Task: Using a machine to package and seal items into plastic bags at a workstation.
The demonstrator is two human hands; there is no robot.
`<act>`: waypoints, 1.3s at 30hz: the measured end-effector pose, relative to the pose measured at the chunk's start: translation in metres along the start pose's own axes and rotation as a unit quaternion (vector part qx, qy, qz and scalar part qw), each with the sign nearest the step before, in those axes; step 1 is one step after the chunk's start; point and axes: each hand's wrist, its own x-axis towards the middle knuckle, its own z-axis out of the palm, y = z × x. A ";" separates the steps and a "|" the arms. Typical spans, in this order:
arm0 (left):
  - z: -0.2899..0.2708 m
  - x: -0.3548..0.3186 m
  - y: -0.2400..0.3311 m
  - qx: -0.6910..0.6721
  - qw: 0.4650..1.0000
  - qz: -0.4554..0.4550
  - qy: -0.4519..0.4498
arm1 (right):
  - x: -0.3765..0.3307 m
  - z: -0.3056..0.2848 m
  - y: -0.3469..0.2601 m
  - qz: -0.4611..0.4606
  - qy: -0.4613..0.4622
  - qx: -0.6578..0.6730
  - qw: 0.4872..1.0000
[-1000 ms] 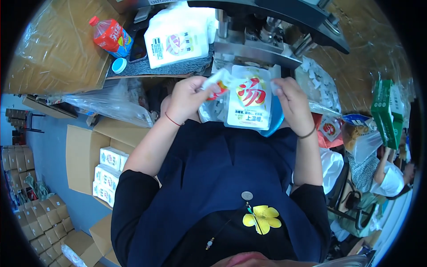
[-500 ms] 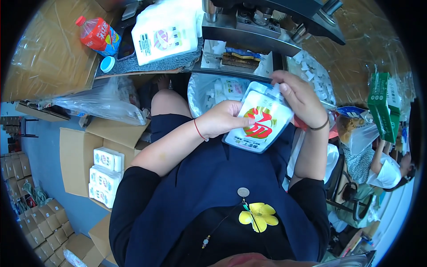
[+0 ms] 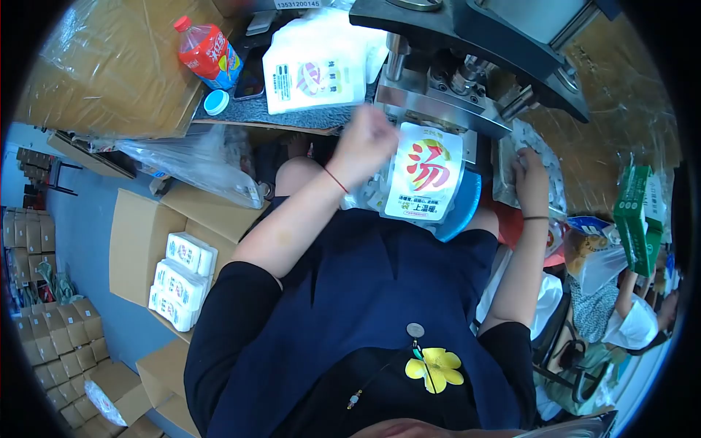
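A white spout pouch [image 3: 425, 175] with red and green print hangs upright, its top edge at the metal jaw of a bench press [image 3: 445, 102]. Beside its upper left corner is my left hand [image 3: 367, 142], smeared by motion, fingers curled; whether it touches the pouch I cannot tell. My right hand [image 3: 531, 175] reaches into a clear bag of small white plastic pieces [image 3: 544, 157] right of the press. Its fingers are bent together among the pieces; what they pinch, if anything, is hidden.
A stack of white pouches [image 3: 314, 77] lies on the bench, near a red drink bottle [image 3: 208, 55], a blue cap [image 3: 217, 102] and a phone [image 3: 250, 77]. A blue-rimmed bin [image 3: 464, 208] stands below the pouch. An open carton [image 3: 135, 248] with packed pouches is at left.
The pouch, earlier in both hands over my lap, is now up at the press. My left hand has come off its face; my right hand has moved to the bag of white pieces.
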 end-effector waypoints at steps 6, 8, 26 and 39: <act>-0.076 0.008 -0.014 0.556 0.796 0.219 0.097 | -0.009 -0.044 -0.032 0.000 0.055 0.122 0.991; -0.073 -0.013 -0.024 0.564 0.776 0.280 0.041 | -0.013 -0.049 -0.048 -0.031 0.087 0.080 0.993; 0.023 -0.067 0.021 -0.216 0.943 -0.104 -0.230 | 0.006 -0.041 -0.161 -0.174 0.062 0.178 0.967; 0.051 -0.076 0.025 -0.206 0.931 -0.118 -0.277 | -0.014 -0.063 -0.140 -0.074 -0.044 0.284 0.955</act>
